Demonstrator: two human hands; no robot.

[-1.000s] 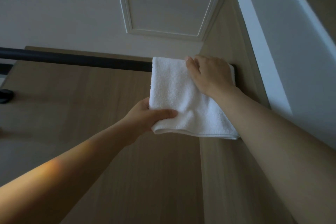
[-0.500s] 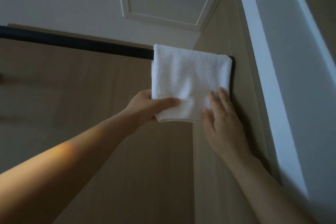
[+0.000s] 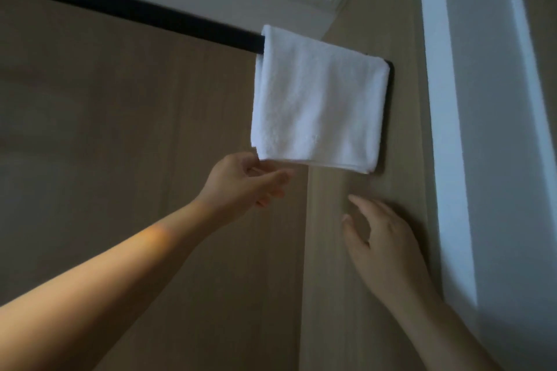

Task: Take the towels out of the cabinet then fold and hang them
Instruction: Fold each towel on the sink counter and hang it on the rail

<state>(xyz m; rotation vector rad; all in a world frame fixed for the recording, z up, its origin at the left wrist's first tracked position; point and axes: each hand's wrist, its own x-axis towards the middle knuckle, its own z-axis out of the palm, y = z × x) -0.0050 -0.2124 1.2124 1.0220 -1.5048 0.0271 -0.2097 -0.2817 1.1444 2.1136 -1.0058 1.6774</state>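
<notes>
A folded white towel [image 3: 319, 105] hangs over a black rod [image 3: 135, 9]. Left hand [image 3: 244, 181] just beneath its lower corner, right hand [image 3: 382, 238] lower, apart from it — both grips released.

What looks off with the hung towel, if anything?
Minor only: the white towel on the black bar shows a back layer peeking out along its left edge, so the fold is not flush. Nothing torn or fallen.
</notes>
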